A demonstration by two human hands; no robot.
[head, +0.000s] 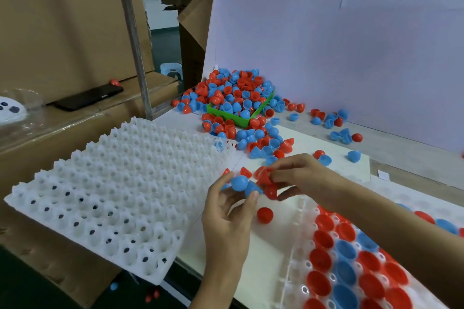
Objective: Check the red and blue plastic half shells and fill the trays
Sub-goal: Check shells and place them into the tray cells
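Blue half shells (pixel 244 187) pinched in left fingers (pixel 251 198), red shells (pixel 266 178) in right fingers (pixel 281 176)

At 5 o'clock the frame edge cuts off my filled tray (pixel 296 281); my right hand (pixel 298 173) hides some shells.

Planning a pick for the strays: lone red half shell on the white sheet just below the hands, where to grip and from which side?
The red half shell seems to sit dome-up, apart from the left hand and the filled tray. Come from straight above and pinch across the dome's widest part, low near the rim; the smooth round top would likely slip. Its rim isn't visible, so an edge grip can't be judged.
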